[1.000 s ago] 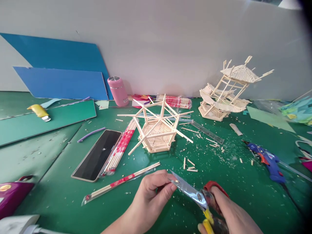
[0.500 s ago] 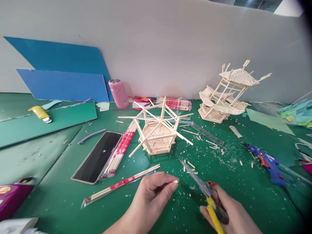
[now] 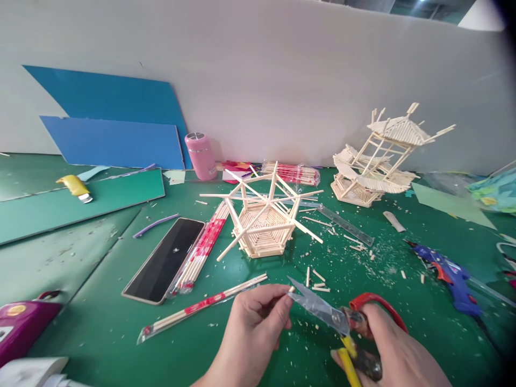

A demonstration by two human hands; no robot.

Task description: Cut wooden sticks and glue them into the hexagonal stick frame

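Between thumb and forefinger, my left hand (image 3: 258, 322) pinches a short piece of wooden stick (image 3: 292, 289); only its pale tip shows. My right hand (image 3: 397, 349) is wrapped round the red and yellow handles of a pair of scissors (image 3: 322, 309). The scissor blades are parted, with their tips right by the stick's end. Several cut stick pieces (image 3: 318, 275) lie on the green table (image 3: 226, 355) just beyond the blades. Past them stands a six-sided frame of sticks (image 3: 266, 231) with a slatted floor and long sticks crossing over its top.
A stick pagoda (image 3: 374, 161) stands at the back right, near a blue glue gun (image 3: 447, 274) and a clear ruler (image 3: 346, 224). On the left lie a phone (image 3: 165, 260) and bagged sticks (image 3: 203, 247). A pink flask (image 3: 200, 156) stands by the wall.
The scissors have opened, and their blades have come left to the stick's end. My right hand's grip has spread with the handles. The view has shifted slightly.
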